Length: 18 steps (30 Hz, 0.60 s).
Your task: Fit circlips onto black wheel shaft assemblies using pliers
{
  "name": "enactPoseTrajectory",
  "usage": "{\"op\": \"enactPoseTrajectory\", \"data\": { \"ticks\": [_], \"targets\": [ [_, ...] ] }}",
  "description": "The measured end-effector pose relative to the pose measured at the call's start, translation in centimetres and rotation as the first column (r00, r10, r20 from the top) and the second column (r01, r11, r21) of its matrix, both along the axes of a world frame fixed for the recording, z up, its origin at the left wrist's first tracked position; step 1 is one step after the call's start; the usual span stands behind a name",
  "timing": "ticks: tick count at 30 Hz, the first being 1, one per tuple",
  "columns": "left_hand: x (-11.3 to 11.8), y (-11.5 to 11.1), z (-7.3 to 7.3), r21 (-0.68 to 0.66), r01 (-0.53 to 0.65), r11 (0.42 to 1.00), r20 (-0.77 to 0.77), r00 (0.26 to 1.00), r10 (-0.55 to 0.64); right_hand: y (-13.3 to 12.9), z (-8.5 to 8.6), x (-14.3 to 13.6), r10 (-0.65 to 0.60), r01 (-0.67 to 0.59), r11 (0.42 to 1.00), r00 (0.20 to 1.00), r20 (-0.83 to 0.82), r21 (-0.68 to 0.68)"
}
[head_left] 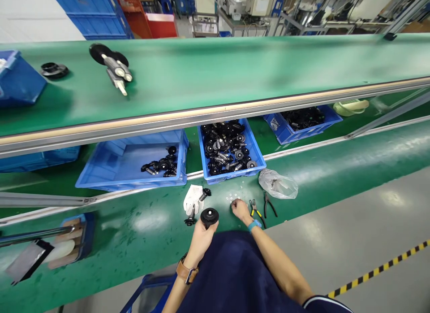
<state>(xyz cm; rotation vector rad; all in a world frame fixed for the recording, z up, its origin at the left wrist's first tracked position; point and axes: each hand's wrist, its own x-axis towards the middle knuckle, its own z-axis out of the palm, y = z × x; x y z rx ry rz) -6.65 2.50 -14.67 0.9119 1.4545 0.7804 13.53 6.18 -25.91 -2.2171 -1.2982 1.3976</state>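
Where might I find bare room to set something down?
Bare lower bench lies left of the white glove, and right of the plastic bag. It is crowded around the right hand, with small rings and pliers.

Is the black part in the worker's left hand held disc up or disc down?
Disc up: the black part shows its round face and pale centre, with the left hand gripping beneath; its lower end is hidden.
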Motion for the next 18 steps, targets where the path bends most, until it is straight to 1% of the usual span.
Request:
{"op": "enactPoseTrajectory", "data": {
  "ticks": [3, 5, 7, 9, 11, 12, 14, 16, 18],
  "targets": [
    [0.3, 0.2, 0.4, -0.022, -0.031, 0.999, -0.023, 0.999, 0.031, -0.4, 2.3, -0.8, -0.044, 0.049, 0.999, 0.97, -0.24, 0.015],
    [0.5, 0.5, 0.7, -0.038, -0.039, 0.999, -0.024, 0.999, 0.038, -1.1, 4.3, -1.3, -0.055, 0.077, 0.996, 0.91, -0.411, 0.037],
    [0.7, 0.7, 1.0, -0.048, -0.024, 0.999, -0.009, 1.0, 0.024, -1.8, 6.4, -1.8, -0.058, 0.108, 0.992, 0.829, -0.556, 0.058],
    [1.0, 1.0, 1.3, -0.05, 0.006, 0.999, 0.009, 1.0, -0.006, -2.5, 8.3, -2.2, -0.058, 0.137, 0.988, 0.754, -0.654, 0.07],
    [1.2, 1.2, 1.5, -0.049, 0.039, 0.998, 0.016, 0.999, -0.038, -2.9, 9.7, -2.6, -0.061, 0.158, 0.985, 0.707, -0.705, 0.073],
    [1.2, 1.2, 1.6, -0.05, 0.055, 0.997, 0.016, 0.998, -0.055, -3.1, 10.1, -2.8, -0.064, 0.164, 0.984, 0.698, -0.713, 0.073],
    [1.4, 1.3, 1.6, -0.052, 0.082, 0.995, 0.014, 0.997, -0.081, -3.4, 10.5, -3.0, -0.072, 0.17, 0.983, 0.709, -0.702, 0.07],
    [1.5, 1.4, 1.7, -0.054, 0.093, 0.994, 0.011, 0.996, -0.093, -3.5, 10.1, -2.7, -0.085, 0.167, 0.984, 0.754, -0.652, 0.066],
    [1.5, 1.3, 1.8, -0.057, 0.076, 0.996, 0.021, 0.997, -0.074, -3.3, 9.1, -1.4, -0.115, 0.176, 0.983, 0.827, -0.551, 0.059]
  ]
}}
